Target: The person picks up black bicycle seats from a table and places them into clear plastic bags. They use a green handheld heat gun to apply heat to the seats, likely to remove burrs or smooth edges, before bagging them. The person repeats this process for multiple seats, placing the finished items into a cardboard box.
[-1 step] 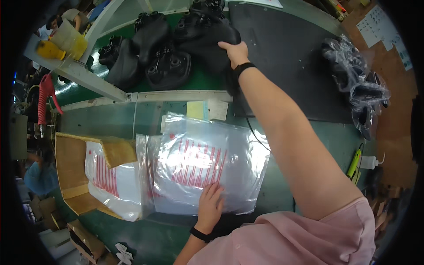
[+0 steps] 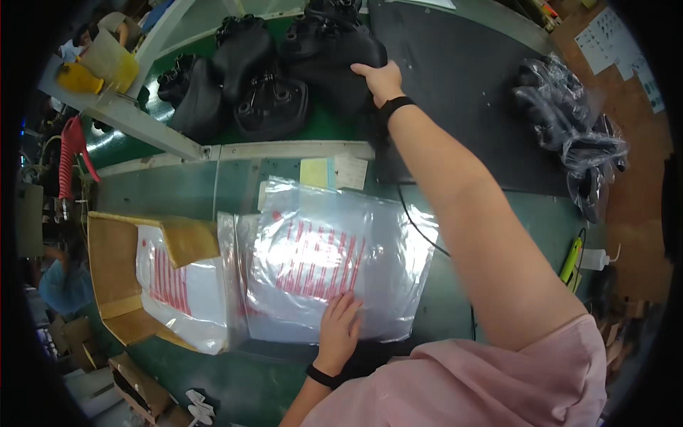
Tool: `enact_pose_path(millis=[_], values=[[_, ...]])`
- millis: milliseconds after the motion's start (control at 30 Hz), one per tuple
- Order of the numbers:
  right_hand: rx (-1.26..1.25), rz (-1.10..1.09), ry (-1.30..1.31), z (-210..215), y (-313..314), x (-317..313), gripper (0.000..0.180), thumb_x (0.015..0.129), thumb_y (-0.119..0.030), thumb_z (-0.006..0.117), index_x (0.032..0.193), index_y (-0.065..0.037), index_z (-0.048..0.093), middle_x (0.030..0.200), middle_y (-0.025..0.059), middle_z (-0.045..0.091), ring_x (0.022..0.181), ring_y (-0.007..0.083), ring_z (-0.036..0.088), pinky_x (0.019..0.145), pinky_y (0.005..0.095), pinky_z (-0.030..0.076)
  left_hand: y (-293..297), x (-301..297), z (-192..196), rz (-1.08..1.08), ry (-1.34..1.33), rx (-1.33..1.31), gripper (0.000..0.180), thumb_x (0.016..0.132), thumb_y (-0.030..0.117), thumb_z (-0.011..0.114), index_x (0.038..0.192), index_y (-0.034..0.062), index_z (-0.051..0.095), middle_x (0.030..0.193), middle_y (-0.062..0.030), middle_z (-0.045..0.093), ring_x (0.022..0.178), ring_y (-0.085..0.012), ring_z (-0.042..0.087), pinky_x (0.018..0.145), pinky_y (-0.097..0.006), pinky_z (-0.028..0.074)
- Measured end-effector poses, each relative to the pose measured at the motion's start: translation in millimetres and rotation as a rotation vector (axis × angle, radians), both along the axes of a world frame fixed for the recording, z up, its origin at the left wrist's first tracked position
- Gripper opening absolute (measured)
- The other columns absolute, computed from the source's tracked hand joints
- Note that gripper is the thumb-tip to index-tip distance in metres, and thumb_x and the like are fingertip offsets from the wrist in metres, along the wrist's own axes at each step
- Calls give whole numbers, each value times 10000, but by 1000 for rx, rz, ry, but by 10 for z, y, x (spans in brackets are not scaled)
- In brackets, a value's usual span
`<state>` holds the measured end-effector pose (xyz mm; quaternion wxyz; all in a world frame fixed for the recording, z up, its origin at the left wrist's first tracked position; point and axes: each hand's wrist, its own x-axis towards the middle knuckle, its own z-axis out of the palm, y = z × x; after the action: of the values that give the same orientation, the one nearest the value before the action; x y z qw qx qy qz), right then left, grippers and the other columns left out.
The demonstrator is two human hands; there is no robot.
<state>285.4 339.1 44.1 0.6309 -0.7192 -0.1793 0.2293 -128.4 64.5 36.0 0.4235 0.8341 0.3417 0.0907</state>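
At the far middle, my right hand (image 2: 384, 82) is closed round the edge of a black bicycle saddle (image 2: 341, 53). Its thumb shows on the saddle; the other fingers are partly hidden. Several more black saddles (image 2: 245, 60) lie to its left on the green shelf, some with their metal undersides up. My left hand (image 2: 339, 333) rests with fingers stretched out on the lower edge of a stack of clear plastic bags (image 2: 388, 277) with red print. Left of the stack stands an open cardboard box (image 2: 114, 267) with more such bags (image 2: 206, 292) in it.
A black mat (image 2: 455, 99) covers the far right of the bench, with plastic-wrapped saddles (image 2: 569, 121) at its right edge. A black cable (image 2: 416, 224) runs beside my right arm. A green tool (image 2: 571, 262) and a white bottle (image 2: 596, 260) lie at right. A red air gun (image 2: 71, 156) hangs left.
My right hand and forearm have shifted slightly away and to the right, and more of the cable shows beside the arm. My left hand stays on the bags.
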Motion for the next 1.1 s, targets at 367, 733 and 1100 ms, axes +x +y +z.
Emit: enact_pose_path(millis=[367,733,1100], values=[[-13,374,-25,1304,-3171,-527,635,625,-54,812,1187,10,526,1075,65,614,993,155,581,880,279,464,534,743,1234,111,-185,342,891,705,282,779,1434,20,339,1452,-238,345,1331,-417,320,1097,-482,249],[278,196,11,1737,-4953,-692,683,887,-384,611,1387,17,377,1318,193,538,1230,244,517,1033,382,386,-981,1376,710,-82,-684,-1221,628,883,387,623,1308,-35,435,1158,-112,596,1051,-183,565,908,-322,456],[33,126,196,338,-5428,-960,673,744,-183,762,1293,20,430,1098,104,609,976,206,599,859,333,473,-1296,1903,252,72,-217,426,402,781,109,636,1165,37,543,1187,-146,549,1058,-343,511,919,-422,410]])
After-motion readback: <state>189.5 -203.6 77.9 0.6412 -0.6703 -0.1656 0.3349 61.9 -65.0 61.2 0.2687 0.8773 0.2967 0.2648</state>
